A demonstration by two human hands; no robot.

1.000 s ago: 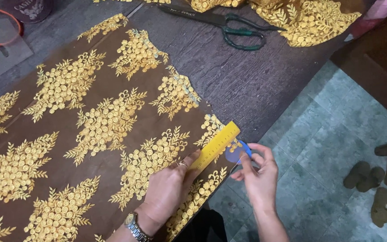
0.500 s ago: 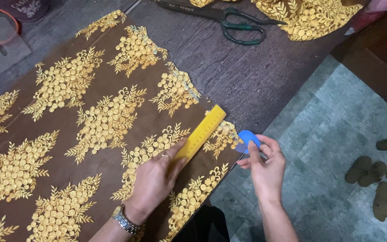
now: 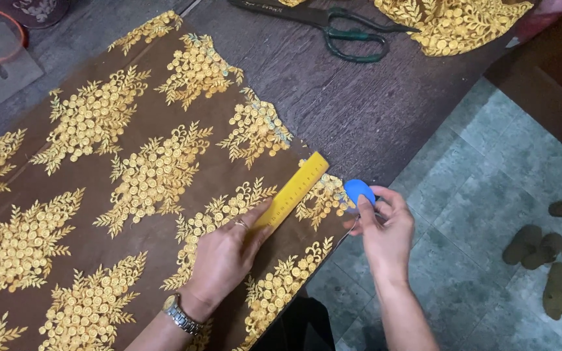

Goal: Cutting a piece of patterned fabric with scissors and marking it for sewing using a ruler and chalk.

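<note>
Head view: left hand [image 3: 226,260] presses yellow ruler [image 3: 292,193] flat on brown embroidered fabric [image 3: 131,195] near table's front edge, right hand [image 3: 385,227] pinching blue chalk [image 3: 359,192] at ruler's end, marking step underway.

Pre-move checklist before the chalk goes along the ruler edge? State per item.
1. Yellow ruler lies flat on the brown fabric: ok.
2. Left hand presses the ruler's near end: ok; far end is unheld.
3. Right hand grips the blue chalk at the fabric edge: ok.
4. Chalk touches the ruler edge: not ok, it sits beside the ruler, apart from it.
5. Fabric smooth under the ruler: cannot tell, the raised gold embroidery hides it.
6. Scissors away from both hands: ok, at the table's far side.
</note>
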